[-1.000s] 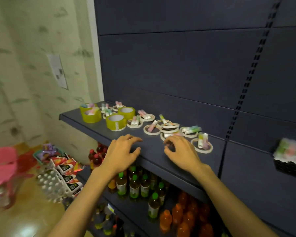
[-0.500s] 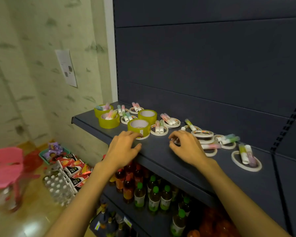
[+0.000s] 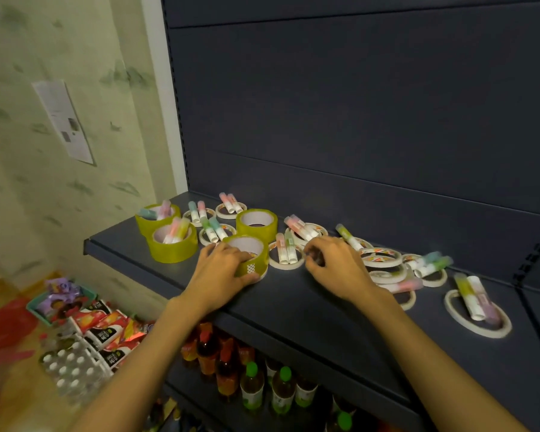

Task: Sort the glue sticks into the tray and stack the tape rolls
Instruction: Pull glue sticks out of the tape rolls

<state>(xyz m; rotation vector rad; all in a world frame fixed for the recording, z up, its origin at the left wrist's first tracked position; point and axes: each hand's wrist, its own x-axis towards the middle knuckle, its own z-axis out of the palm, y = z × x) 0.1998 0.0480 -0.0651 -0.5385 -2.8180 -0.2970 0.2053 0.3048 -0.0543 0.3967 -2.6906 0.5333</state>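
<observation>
Here the left hand (image 3: pixel 223 272) wraps its grip around a yellow tape roll (image 3: pixel 252 256) on the shelf (image 3: pixel 309 304), hiding its near side. The right hand (image 3: pixel 337 265) curls beside the white tape rolls (image 3: pixel 382 257); motion blur and the knuckles hide whether it holds anything.

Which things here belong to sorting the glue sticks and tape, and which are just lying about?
For the job:
glue sticks
yellow tape rolls
white tape rings
left hand
right hand

Just lying about:
bottles on the lower shelf
snack packs on the floor
wall notice
</observation>
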